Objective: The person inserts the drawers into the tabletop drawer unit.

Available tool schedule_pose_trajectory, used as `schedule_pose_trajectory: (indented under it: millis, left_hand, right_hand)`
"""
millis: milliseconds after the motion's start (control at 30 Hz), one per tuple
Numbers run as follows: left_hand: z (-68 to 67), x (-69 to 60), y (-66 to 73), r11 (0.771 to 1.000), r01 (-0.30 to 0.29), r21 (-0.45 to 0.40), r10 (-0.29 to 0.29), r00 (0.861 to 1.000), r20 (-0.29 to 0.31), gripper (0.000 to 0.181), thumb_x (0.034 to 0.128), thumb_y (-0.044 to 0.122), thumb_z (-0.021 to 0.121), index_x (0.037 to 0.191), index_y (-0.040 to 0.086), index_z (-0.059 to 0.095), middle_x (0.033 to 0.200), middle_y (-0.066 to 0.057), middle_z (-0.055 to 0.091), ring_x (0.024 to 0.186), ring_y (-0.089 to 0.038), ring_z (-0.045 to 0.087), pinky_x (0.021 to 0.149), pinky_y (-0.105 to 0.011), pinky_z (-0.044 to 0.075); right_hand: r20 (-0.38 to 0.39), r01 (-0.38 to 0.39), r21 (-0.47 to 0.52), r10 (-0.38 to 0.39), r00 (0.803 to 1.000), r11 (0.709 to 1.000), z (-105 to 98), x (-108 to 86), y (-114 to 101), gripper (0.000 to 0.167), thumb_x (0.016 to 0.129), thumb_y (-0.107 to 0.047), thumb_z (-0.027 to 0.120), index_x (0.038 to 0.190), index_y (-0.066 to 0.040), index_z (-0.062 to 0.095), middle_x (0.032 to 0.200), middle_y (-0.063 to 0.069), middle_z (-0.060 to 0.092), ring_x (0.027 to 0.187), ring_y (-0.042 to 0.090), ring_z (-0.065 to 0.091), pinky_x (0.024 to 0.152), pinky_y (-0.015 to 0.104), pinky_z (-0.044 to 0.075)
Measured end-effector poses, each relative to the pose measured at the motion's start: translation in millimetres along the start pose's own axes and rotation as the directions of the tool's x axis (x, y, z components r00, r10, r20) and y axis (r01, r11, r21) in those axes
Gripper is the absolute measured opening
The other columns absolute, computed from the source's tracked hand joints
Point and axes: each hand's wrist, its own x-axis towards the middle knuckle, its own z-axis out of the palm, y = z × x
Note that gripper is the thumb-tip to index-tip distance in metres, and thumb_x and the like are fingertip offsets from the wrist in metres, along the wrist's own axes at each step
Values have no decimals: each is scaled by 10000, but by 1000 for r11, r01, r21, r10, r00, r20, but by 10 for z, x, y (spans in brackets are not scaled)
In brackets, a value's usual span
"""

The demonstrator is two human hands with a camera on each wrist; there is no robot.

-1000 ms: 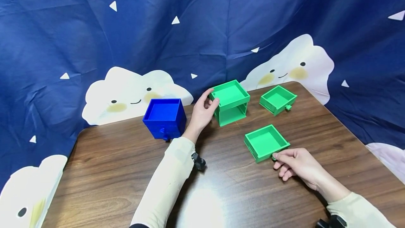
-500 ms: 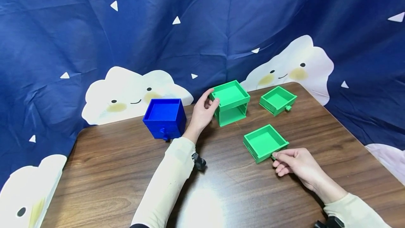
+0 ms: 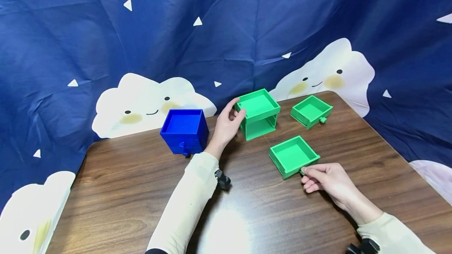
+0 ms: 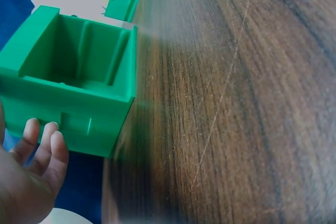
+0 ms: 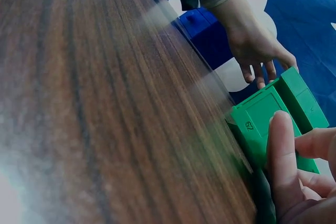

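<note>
The gap narrows: the right hand (image 3: 331,182) pinches the near green drawer (image 3: 294,155), now slightly closer to the green cabinet (image 3: 260,106) gripped by the partly curled left hand (image 3: 225,127).

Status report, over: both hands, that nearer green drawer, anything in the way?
Left hand on green cabinet. Right hand pinching nearer green drawer. Drawer fully outside the cabinet. Nothing seen between them; other green drawer off to the right.

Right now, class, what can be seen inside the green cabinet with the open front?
Inside the green cabinet, its bare floor and, in the left wrist view, raised ribs show; nothing else is visible. In the head view, the top tray covers the upper interior.
</note>
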Motion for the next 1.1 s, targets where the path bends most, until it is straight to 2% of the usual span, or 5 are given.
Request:
schedule_pose_trajectory:
  millis: [467,733,1100]
  left_hand:
    - [21,-4,-17,1000,-3,-18,2,1000,-11,504,1057,280,682,1548,210,587,964,36,542,796,-92,507,722,-209,430]
    - [30,-1,-16,1000,-7,-9,7,1000,-16,503,1062,264,681,1552,203,584,950,41,545,798,-82,510,751,-204,430]
    - [28,-6,-19,1000,0,-6,0,1000,-14,508,1067,296,677,1560,229,577,957,46,546,819,-98,512,774,-225,438]
  right_hand:
    - [-7,1,2,-1,1000,1000,88,69,-42,213,1067,-51,638,1088,137,735,771,25,769,648,104,744,655,298,657]
    - [-10,-3,-21,3,1000,1000,127,134,-86,298,1074,-67,627,1173,209,676,789,24,773,670,101,752,685,307,664]
    - [-5,4,6,-4,1000,1000,185,184,-104,306,1067,-50,625,1183,231,656,776,23,774,662,98,754,683,307,664]
